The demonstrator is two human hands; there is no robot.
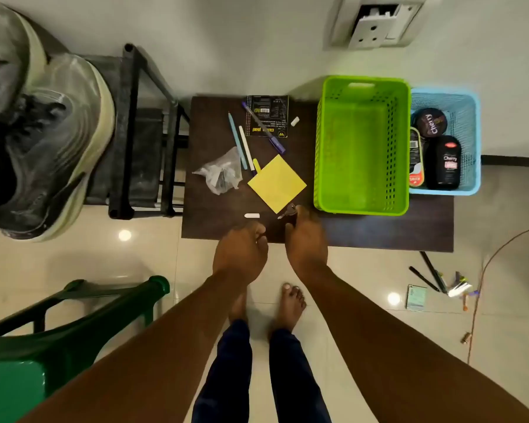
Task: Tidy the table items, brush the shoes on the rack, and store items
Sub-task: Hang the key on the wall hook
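Near the table [379,233] edge: left hand [240,254] curled, contents hidden, grip impossible to tell; right hand [306,242] pinching a small dark clip [289,212]. Just beyond: yellow pad [277,184], plastic bag [222,174], pens [242,145], notebook [268,116]. Farther right: green basket [362,145], blue basket [468,117] holding polish [443,161].

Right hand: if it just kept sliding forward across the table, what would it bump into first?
Probably the yellow sticky pad. The right hand, gripping a small dark metal object, points at the pad's near corner, with the green basket just to its right. Height above the table is unclear.
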